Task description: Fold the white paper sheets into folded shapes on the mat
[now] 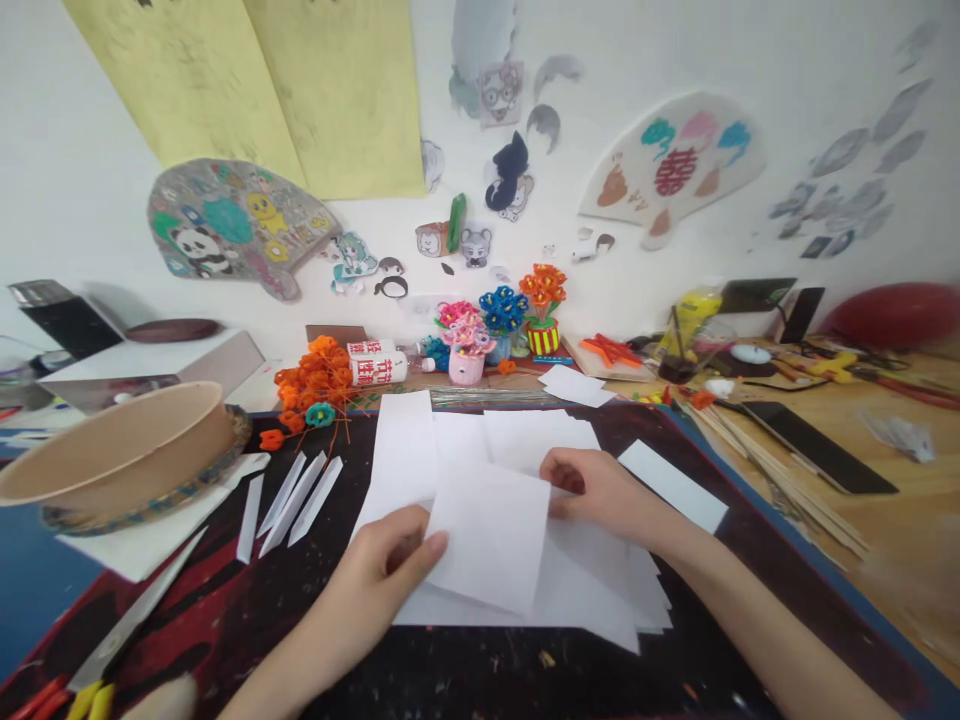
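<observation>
- Square sheet [487, 540]: positioned above the white paper sheets [401, 440], central on the dark mat [465, 675] covering the desk [900, 510].
- Left hand [394, 555]: closed on the square sheet's left edge, thumb on top.
- Right hand [589, 490]: fingers curled at the square sheet's right edge; firmness of grip cannot be determined.
- Left side: 4 folded strips [285, 508], scissors [139, 615].

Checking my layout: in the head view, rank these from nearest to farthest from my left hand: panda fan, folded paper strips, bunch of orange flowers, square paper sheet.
From your left hand:
1. Square paper sheet, touching the hand.
2. Folded paper strips, left on the mat.
3. Bunch of orange flowers, farther back, left.
4. Panda fan, on the wall behind.
</observation>
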Demonstrator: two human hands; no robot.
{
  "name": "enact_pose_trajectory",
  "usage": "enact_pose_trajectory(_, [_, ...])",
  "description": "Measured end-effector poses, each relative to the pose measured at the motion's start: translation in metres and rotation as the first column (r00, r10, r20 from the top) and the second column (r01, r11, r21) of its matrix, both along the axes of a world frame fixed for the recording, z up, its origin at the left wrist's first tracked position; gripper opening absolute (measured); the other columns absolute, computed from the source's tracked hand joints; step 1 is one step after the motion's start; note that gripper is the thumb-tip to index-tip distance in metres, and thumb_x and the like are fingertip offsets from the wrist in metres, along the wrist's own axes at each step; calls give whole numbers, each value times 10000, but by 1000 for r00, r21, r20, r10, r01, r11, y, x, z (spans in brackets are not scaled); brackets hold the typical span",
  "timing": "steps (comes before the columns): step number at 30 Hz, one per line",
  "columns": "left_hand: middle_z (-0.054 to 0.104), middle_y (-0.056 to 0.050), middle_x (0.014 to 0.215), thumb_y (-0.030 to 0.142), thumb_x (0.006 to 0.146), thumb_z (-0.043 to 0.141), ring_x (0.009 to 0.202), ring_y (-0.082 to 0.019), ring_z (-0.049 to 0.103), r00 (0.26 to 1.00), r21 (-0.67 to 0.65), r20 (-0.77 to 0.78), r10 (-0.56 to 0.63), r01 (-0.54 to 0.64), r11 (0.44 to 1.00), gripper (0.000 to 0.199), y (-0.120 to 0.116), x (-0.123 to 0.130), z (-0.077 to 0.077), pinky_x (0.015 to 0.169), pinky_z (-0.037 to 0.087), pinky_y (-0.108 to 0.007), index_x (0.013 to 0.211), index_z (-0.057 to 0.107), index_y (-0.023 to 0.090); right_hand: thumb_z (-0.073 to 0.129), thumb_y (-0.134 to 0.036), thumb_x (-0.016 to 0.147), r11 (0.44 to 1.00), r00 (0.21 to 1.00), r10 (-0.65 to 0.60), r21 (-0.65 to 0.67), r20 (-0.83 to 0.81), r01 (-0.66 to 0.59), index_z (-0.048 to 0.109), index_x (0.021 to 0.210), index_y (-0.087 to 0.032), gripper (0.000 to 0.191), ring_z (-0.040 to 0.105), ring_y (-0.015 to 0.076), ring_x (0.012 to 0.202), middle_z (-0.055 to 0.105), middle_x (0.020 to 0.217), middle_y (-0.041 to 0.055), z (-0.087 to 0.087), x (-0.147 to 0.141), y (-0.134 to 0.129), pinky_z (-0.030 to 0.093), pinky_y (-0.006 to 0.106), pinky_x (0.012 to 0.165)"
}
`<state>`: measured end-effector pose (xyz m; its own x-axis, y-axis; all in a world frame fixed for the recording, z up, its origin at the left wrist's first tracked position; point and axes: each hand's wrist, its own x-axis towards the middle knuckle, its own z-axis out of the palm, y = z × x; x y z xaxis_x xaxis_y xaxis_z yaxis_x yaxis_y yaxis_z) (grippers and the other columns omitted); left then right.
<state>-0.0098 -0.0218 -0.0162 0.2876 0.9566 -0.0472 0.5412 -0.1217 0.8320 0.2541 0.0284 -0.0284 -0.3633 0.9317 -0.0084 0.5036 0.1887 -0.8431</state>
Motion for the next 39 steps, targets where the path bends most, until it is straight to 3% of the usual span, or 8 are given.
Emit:
enact_pose_trajectory(3, [542, -22, 758, 398, 864, 515, 750, -161, 485, 996, 91, 19, -90, 88, 992, 345, -4, 10, 2, 611, 358, -227, 601, 522, 174, 680, -310, 732, 999, 960, 13, -34, -280, -23, 577, 763, -186, 165, 580, 149, 684, 632, 741, -12, 6, -13, -6, 442, 263, 631])
enact_pose_trajectory(6, [605, -37, 810, 404, 860, 535, 717, -153, 496, 989, 9, 67, -129, 129, 992, 321, -6, 13, 0, 562, 337, -228, 657, 619, 170, 700, -372, 738, 993, 911, 42, -82, -410, -83, 616, 800, -179, 219, 607, 164, 730, 662, 776, 8, 7, -25, -11, 458, 267, 654])
enact_pose_trajectory(16, [643, 10, 687, 390, 785, 646, 579, -115, 531, 943, -180, 332, 3, 61, 982, 279, -4, 12, -7, 522, 365, -206, 941, 592, 165, 519, -427, 891, 999, 886, 27, -2, -463, -32, 633, 928, -184, 271, 636, 190, 863, 682, 938, 56, 3, -34, -12, 504, 306, 756])
enact_pose_trajectory(20, [681, -49, 830, 469, 772, 616, 759, -210, 633, 933, -34, 288, 214, -214, 976, 390, 10, -12, -11, 667, 490, -300, 1007, 560, 163, 485, -424, 896, 962, 956, -87, 225, -279, 153, 599, 1118, -217, 324, 573, 222, 1103, 630, 1177, 78, 2, -16, 13, 437, 390, 964])
enact_pose_trajectory(22, [677, -72, 881, 492, 757, 606, 767, -241, 628, 943, 124, 72, 324, -331, 935, 452, 17, -26, -12, 694, 500, -363, 1061, 562, 160, 516, -423, 870, 937, 986, -109, 319, -129, 146, 554, 1211, -236, 391, 500, 239, 1208, 575, 1276, 81, -1, -8, 32, 379, 430, 1026])
enact_pose_trajectory(27, [576, -117, 1154, 422, 730, 611, 946, -289, 572, 812, 629, -158, 562, -356, 691, 508, 21, -41, -8, 832, 469, -457, 1168, 529, 178, 684, -450, 730, 955, 998, -8, 295, 57, -9, 525, 1278, -214, 617, 377, 306, 1314, 434, 1417, 129, -13, -14, 73, 301, 478, 1071])
enact_pose_trajectory(33, [607, -49, 1024, 298, 800, 555, 846, -215, 573, 914, 561, -154, 375, -231, 795, 240, 12, -32, -8, 769, 475, -372, 1028, 576, 226, 762, -344, 610, 963, 998, -61, 262, -32, 67, 685, 731, -184, 215, 558, 307, 1106, 647, 1110, 117, -11, -30, 98, 405, 422, 957])
enact_pose_trajectory(39, [633, -77, 1100, 381, 843, 533, 925, -223, 571, 987, 331, -68, 149, -118, 936, 339, 6, -18, -8, 793, 456, -381, 1148, 532, 234, 628, -507, 745, 976, 962, -186, 78, -198, 205, 621, 800, -166, 346, 635, 188, 609, 686, 729, 56, 24, 3, 77, 465, 275, 535])
